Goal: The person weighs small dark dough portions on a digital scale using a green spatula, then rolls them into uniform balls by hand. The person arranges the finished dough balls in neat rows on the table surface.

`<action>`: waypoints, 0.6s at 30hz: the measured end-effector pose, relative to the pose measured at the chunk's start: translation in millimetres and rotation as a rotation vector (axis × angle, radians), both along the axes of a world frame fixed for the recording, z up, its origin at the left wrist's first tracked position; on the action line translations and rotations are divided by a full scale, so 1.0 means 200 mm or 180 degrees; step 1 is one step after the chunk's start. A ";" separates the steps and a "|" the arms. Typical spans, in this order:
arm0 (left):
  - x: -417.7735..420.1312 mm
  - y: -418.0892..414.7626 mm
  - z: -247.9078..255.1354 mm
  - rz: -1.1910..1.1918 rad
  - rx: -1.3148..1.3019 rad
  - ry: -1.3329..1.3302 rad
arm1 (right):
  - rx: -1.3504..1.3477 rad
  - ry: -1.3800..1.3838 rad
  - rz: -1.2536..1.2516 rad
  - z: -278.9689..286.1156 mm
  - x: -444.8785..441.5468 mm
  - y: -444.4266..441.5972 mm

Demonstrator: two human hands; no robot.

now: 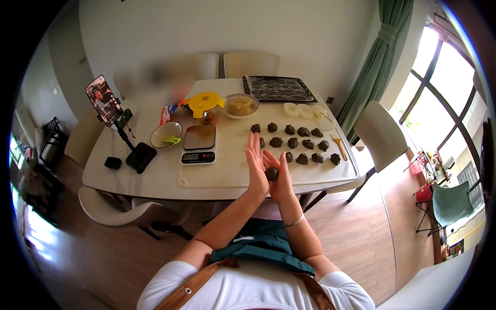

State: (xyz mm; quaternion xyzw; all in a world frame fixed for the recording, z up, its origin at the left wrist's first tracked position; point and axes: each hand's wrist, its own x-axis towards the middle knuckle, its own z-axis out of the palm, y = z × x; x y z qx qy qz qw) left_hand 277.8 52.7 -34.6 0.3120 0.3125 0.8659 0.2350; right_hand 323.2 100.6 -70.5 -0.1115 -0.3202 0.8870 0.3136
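A smooth, dark ball of dough (271, 173) sits between my palms, over the near edge of the white board (232, 179). My left hand (257, 170) presses on it from the left, fingers pointing up and away. From the other side, my right hand (282, 176) cups it, thumb and fingers partly overlapping the left hand. Beyond and to the right of my hands, several rough, dark lumps of dough (293, 143) lie in loose rows on the board. My left fingers hide part of one lump (262, 142).
Left of my hands are a digital kitchen scale (198, 157), a bowl (155, 138) with a green tool (171, 139), and a phone (104, 100) on a stand. Behind stand a yellow-lidded container (205, 102), a bowl of pale filling (241, 105) and a black baking tray (279, 88). A brush (340, 147) lies right.
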 end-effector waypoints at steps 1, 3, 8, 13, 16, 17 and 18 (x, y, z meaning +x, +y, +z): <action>-0.03 0.02 0.02 0.0088 0.0005 -0.0024 | 0.0001 0.0046 0.0058 0.02 0.00 -0.02; -0.07 0.03 0.02 0.0311 -0.0121 0.0167 | -0.0048 0.0151 0.0067 0.08 0.02 -0.04; 0.03 -0.03 -0.08 0.0305 -0.0296 0.0754 | -0.0131 0.0460 -0.0044 0.08 0.05 0.03; 0.09 -0.03 -0.07 0.0095 -0.0199 0.0690 | 0.0058 0.0066 0.0038 -0.04 0.01 0.06; -0.01 0.01 -0.04 0.0209 -0.0287 0.0528 | 0.0014 -0.0072 0.0180 -0.01 0.01 0.02; -0.04 0.03 -0.03 0.0323 -0.0338 0.0563 | 0.0084 -0.0108 0.0221 0.00 0.01 0.02; -0.06 0.02 -0.02 0.0406 -0.0372 0.0590 | 0.0076 -0.0014 0.0255 0.03 0.01 -0.01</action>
